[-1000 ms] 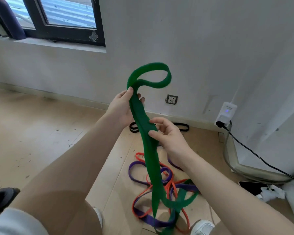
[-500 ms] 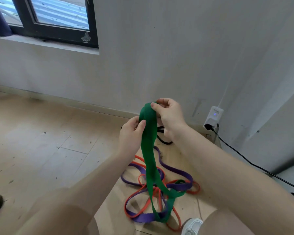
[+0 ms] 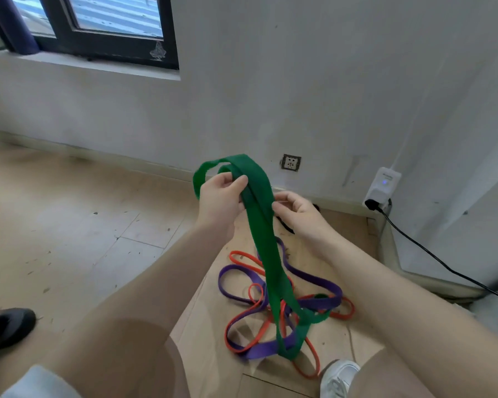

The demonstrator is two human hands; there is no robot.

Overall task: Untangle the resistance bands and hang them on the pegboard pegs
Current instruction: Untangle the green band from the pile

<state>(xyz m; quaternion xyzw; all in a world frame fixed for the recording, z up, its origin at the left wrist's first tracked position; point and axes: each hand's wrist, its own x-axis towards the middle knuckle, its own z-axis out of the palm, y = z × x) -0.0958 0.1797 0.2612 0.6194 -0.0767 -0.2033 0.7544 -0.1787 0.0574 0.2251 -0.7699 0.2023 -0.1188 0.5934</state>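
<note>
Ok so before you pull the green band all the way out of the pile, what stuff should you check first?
1. Left hand holding the green band: ok, fingers closed on it near the top.
2. Right hand holding it too: ok, fingertips pinch its edge.
3. Green band free of the others: not ok, its bottom end loops through the purple band and the orange band on the floor.
4. Top loop untwisted: cannot tell, it folds over the left hand.
5. Pegboard pegs ready nearby: cannot tell, none in view.
6. White shoe off the bands: ok, it sits just beside the orange band.
</note>
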